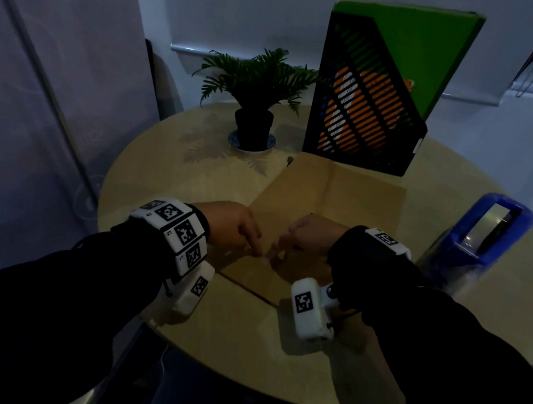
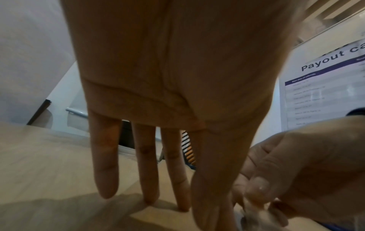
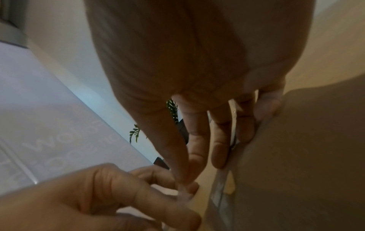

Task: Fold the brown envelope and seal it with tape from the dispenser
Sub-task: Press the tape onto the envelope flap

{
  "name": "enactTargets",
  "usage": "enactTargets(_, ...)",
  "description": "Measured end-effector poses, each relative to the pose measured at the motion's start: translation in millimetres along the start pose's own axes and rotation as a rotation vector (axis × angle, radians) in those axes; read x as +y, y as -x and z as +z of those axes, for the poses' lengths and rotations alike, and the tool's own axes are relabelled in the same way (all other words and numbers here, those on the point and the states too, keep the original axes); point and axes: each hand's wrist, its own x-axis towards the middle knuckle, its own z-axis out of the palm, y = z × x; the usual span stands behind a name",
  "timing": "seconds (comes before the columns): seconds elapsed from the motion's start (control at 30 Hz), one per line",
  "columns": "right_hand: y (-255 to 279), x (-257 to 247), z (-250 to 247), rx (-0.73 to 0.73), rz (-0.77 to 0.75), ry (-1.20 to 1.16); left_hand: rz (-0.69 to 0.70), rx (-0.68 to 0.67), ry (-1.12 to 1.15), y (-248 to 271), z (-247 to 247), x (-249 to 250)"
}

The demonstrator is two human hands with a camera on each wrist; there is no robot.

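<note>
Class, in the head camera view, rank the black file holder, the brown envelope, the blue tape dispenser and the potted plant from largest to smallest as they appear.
1. brown envelope and black file holder: similar in apparent size, the hands cover part of the envelope, so unranked
2. potted plant
3. blue tape dispenser: close to the plant, and nearer the camera

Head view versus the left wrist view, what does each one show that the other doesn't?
Only the head view shows the blue tape dispenser, the potted plant and the whole round table. Only the left wrist view shows a wall sheet headed "Payout" and the left hand's fingers from the palm side, held straight. Both show the left hand, the right hand, the brown envelope and the slatted file holder.
</note>
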Motion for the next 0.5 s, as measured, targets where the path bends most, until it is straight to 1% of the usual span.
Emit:
enactTargets(0.1, 0.0, -1.0, -2.3, -0.027, 0.008, 0.029, 0.015, 0.004, -0.004, -1.8, 0.3, -2.1)
enactTargets(0.5, 0.3, -5.7, 0.9, -0.042, 0.027, 0.105, 0.021, 0.015, 0.022, -2.1, 2.9, -7.5)
